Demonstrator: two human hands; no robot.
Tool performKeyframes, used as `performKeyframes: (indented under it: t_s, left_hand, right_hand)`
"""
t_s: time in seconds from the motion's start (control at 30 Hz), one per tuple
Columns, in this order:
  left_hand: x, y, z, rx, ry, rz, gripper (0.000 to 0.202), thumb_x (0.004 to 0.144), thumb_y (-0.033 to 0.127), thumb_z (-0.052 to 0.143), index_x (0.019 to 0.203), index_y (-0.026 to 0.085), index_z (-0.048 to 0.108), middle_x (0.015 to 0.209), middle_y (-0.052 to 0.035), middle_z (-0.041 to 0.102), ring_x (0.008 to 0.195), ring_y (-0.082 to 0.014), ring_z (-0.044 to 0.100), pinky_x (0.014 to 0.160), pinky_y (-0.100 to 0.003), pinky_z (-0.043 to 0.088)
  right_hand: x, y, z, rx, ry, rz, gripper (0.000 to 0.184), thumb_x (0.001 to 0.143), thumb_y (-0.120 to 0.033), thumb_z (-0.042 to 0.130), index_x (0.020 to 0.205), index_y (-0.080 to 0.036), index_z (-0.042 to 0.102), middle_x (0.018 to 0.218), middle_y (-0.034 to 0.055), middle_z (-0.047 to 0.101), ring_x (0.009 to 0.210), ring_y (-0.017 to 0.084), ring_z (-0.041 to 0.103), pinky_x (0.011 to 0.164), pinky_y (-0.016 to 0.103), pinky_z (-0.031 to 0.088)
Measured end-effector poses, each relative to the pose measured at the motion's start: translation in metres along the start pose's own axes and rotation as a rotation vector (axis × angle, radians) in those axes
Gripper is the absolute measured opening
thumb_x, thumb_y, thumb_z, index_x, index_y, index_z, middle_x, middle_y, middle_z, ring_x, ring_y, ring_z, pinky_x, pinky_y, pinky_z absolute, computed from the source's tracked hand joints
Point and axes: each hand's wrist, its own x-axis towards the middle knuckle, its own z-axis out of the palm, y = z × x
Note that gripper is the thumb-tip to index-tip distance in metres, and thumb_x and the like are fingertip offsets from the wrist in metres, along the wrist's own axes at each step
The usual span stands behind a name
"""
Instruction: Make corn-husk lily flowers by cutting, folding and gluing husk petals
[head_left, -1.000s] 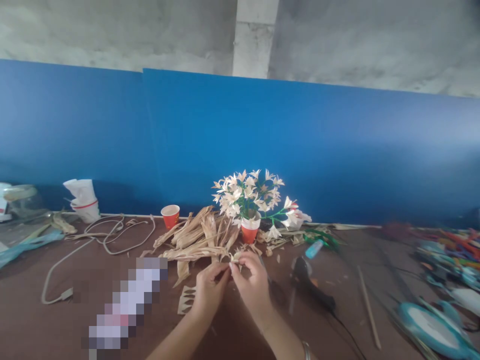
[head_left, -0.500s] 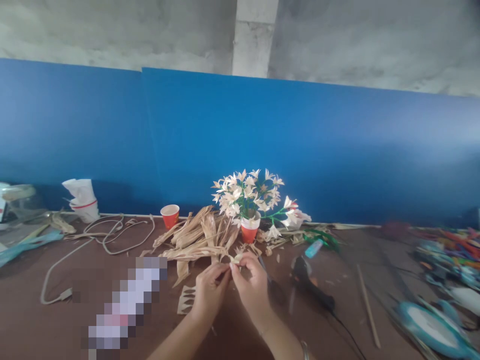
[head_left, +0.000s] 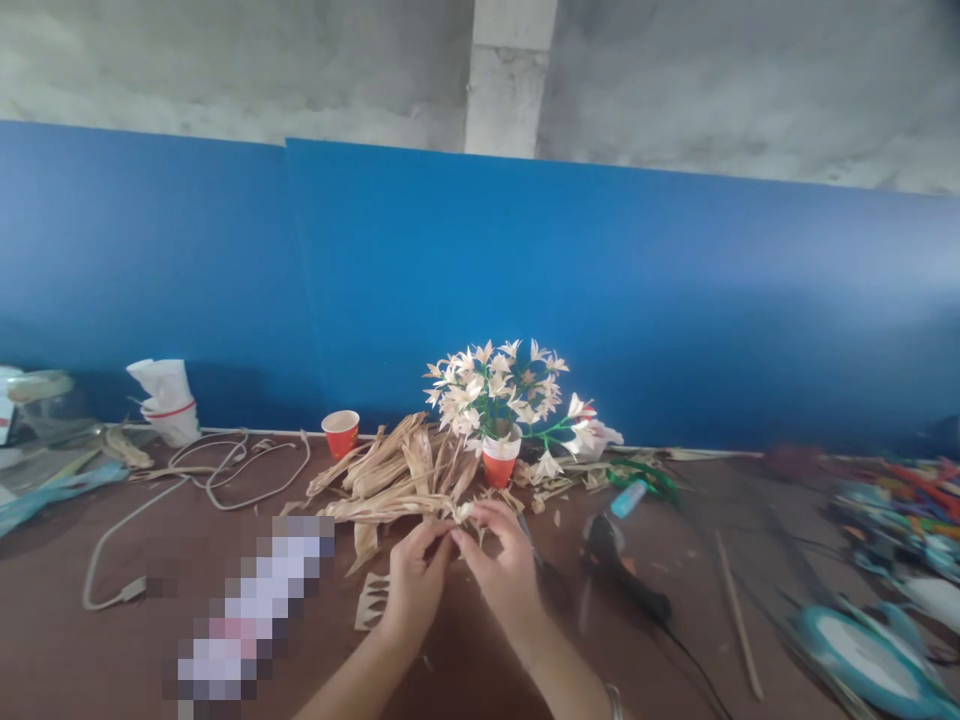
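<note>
Between my two hands, in the middle of the head view, is a small cream-coloured husk flower (head_left: 463,512). My right hand (head_left: 504,565) pinches it between thumb and forefinger. The closed fingertips of my left hand (head_left: 415,578) meet it from the other side, low at its base; the exact contact is hidden. Just beyond lies a pile of dry corn husks (head_left: 390,465). A red-and-white paper cup (head_left: 499,470) holds a bunch of similar cream flowers (head_left: 495,385) on green stems. Beside my left wrist lies a husk piece with leaf-shaped cut-outs (head_left: 372,602).
A black glue gun (head_left: 630,575) with a cord and a thin stick (head_left: 739,610) lie to the right. Further right is a teal tape roll (head_left: 862,655). A second paper cup (head_left: 341,434), a white cable (head_left: 105,540) and a blurred-out object (head_left: 255,610) are on the left.
The fingers have shifted slightly left around the flower, which now shows more of its pale petals above the fingertips. Both hands stay in nearly the same place.
</note>
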Motion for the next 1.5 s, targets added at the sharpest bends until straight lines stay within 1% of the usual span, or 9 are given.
performKeyframes:
  t_s: [0.1, 0.2, 0.27, 0.33, 0.5, 0.77, 0.93, 1.2, 1.5]
  left_hand:
    - [0.0007, 0.0011, 0.0, -0.083, -0.024, -0.045, 0.018, 0.076, 0.025, 0.054, 0.078, 0.016, 0.068, 0.073, -0.0049, 0.069, 0.071, -0.0191, 0.063, 0.067, -0.026, 0.049]
    - [0.0013, 0.0022, 0.001, -0.163, -0.082, -0.073, 0.018, 0.075, 0.027, 0.055, 0.076, 0.014, 0.068, 0.07, -0.0044, 0.068, 0.067, -0.0179, 0.061, 0.063, -0.025, 0.049]
    - [0.0016, 0.0022, 0.0019, -0.204, -0.118, -0.077, 0.019, 0.075, 0.028, 0.056, 0.075, 0.014, 0.068, 0.068, -0.0038, 0.067, 0.065, -0.017, 0.06, 0.062, -0.024, 0.048]
    - [0.0017, 0.0021, 0.0026, -0.231, -0.146, -0.079, 0.02, 0.076, 0.029, 0.056, 0.074, 0.013, 0.068, 0.065, -0.0029, 0.065, 0.063, -0.0157, 0.058, 0.061, -0.023, 0.047]
    - [0.0013, 0.0035, 0.0029, -0.261, -0.149, -0.086, 0.021, 0.075, 0.029, 0.057, 0.065, 0.013, 0.066, 0.057, -0.0006, 0.06, 0.056, -0.0125, 0.052, 0.055, -0.02, 0.043]
    - [0.0019, 0.0064, 0.003, -0.298, -0.116, -0.145, 0.017, 0.072, 0.028, 0.061, 0.068, 0.013, 0.068, 0.057, -0.0012, 0.062, 0.054, -0.0126, 0.053, 0.054, -0.02, 0.043]
    - [0.0013, 0.0091, 0.0025, -0.308, -0.117, -0.161, 0.017, 0.071, 0.028, 0.062, 0.067, 0.013, 0.068, 0.056, -0.0011, 0.062, 0.054, -0.013, 0.054, 0.054, -0.021, 0.045]
    - [-0.0006, 0.0058, 0.004, -0.306, -0.113, -0.165, 0.018, 0.071, 0.031, 0.063, 0.072, 0.014, 0.069, 0.061, -0.0022, 0.066, 0.056, -0.0133, 0.057, 0.055, -0.02, 0.046]
    - [-0.0013, 0.0063, 0.0041, -0.305, -0.126, -0.162, 0.016, 0.071, 0.029, 0.063, 0.074, 0.014, 0.067, 0.066, -0.0036, 0.067, 0.062, -0.0155, 0.059, 0.059, -0.022, 0.048]
  right_hand:
    - [0.0016, -0.0008, -0.0011, 0.071, -0.046, 0.023, 0.011, 0.073, -0.021, 0.063, 0.084, -0.02, 0.063, 0.094, 0.0071, 0.061, 0.09, 0.021, 0.057, 0.081, 0.035, 0.048]
    - [0.0042, -0.0033, -0.0026, 0.166, -0.137, 0.075, 0.005, 0.072, -0.019, 0.061, 0.078, -0.02, 0.062, 0.091, 0.0049, 0.061, 0.087, 0.019, 0.058, 0.08, 0.032, 0.047]
    - [0.006, -0.0041, -0.0038, 0.22, -0.203, 0.105, 0.002, 0.073, -0.018, 0.06, 0.074, -0.019, 0.062, 0.087, 0.0035, 0.061, 0.083, 0.018, 0.058, 0.076, 0.029, 0.047]
    - [0.0074, -0.0036, -0.0047, 0.256, -0.229, 0.124, 0.002, 0.073, -0.019, 0.06, 0.071, -0.019, 0.061, 0.084, 0.0029, 0.06, 0.08, 0.017, 0.058, 0.071, 0.028, 0.047]
    - [0.0086, -0.0006, -0.0054, 0.262, -0.198, 0.141, 0.004, 0.071, -0.018, 0.063, 0.067, -0.018, 0.061, 0.082, 0.003, 0.06, 0.079, 0.017, 0.057, 0.072, 0.027, 0.045]
    - [0.0066, -0.0006, -0.0037, 0.194, -0.119, 0.145, 0.007, 0.069, -0.016, 0.064, 0.063, -0.018, 0.06, 0.08, 0.0033, 0.06, 0.079, 0.017, 0.058, 0.077, 0.029, 0.044]
    - [0.0058, -0.0027, -0.004, 0.192, -0.116, 0.182, 0.007, 0.069, -0.018, 0.064, 0.063, -0.018, 0.061, 0.082, 0.0043, 0.061, 0.08, 0.018, 0.058, 0.076, 0.029, 0.045]
    - [0.0048, -0.0059, -0.0043, 0.184, -0.073, 0.159, 0.01, 0.07, -0.015, 0.062, 0.06, -0.018, 0.059, 0.082, 0.0041, 0.061, 0.081, 0.018, 0.057, 0.075, 0.028, 0.044]
    - [0.0039, -0.0094, -0.0038, 0.174, -0.052, 0.157, 0.012, 0.071, -0.016, 0.06, 0.06, -0.019, 0.056, 0.076, 0.0028, 0.059, 0.075, 0.017, 0.056, 0.072, 0.027, 0.044]
